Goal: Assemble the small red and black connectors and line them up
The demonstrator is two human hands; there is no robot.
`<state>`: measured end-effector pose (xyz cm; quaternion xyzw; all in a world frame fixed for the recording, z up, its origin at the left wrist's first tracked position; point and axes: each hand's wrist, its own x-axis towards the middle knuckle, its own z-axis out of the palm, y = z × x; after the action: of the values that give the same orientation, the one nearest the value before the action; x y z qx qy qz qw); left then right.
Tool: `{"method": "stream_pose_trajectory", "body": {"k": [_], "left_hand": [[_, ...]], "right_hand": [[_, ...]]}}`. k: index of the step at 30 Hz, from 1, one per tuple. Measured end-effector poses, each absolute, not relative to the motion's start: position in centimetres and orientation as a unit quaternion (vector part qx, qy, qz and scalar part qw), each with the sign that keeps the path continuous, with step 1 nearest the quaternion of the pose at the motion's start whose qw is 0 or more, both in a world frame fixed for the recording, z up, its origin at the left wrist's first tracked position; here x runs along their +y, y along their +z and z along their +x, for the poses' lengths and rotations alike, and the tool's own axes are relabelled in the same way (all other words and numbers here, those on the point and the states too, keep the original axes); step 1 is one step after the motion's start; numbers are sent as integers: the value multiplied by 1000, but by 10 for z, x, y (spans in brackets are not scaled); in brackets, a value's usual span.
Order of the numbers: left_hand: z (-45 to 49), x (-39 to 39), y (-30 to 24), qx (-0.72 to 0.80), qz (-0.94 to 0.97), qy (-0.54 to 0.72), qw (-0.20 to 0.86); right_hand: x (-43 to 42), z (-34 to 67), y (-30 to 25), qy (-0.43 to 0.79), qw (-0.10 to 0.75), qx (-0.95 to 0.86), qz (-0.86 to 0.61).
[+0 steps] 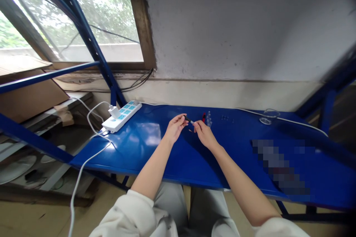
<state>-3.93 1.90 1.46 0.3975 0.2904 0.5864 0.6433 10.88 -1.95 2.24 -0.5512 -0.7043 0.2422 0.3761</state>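
My left hand point(175, 129) is closed in a pinch on the dark end of a small pen-like stick point(188, 119). The stick's paler end runs into the closed fingertips of my right hand point(205, 134). Both hands are above the middle of the blue table point(191, 159). Beneath the stick, a tiny light-coloured piece point(190, 130) shows between the hands, too small to name. Just behind my right hand are a slim red item point(204, 117) and several small clear plastic pieces point(208, 119).
A white power strip point(122, 116) with a plugged-in charger point(114, 112) stands at the table's left; its white cable point(80, 177) hangs over the edge. More clear bits point(225, 117) and a round clear container point(265, 120) are toward the back right. A blurred-out patch point(280, 168) covers the right side.
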Motion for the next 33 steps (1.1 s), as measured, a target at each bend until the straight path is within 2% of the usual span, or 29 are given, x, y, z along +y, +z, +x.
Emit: {"method": "stream_pose_trajectory", "body": {"k": [5, 12, 24, 33], "left_hand": [[-36, 15, 14, 274, 447, 541, 658], [-31, 14, 13, 310, 487, 569, 586], [-34, 1, 24, 420, 676, 512, 323], [-41, 4, 28, 439, 637, 507, 379]], "right_hand": [[-16, 107, 17, 303, 439, -673, -512], [-19, 102, 19, 257, 462, -667, -525], [-24, 102, 23, 210, 417, -697, -544], [-24, 100, 22, 219, 423, -711, -518]]}}
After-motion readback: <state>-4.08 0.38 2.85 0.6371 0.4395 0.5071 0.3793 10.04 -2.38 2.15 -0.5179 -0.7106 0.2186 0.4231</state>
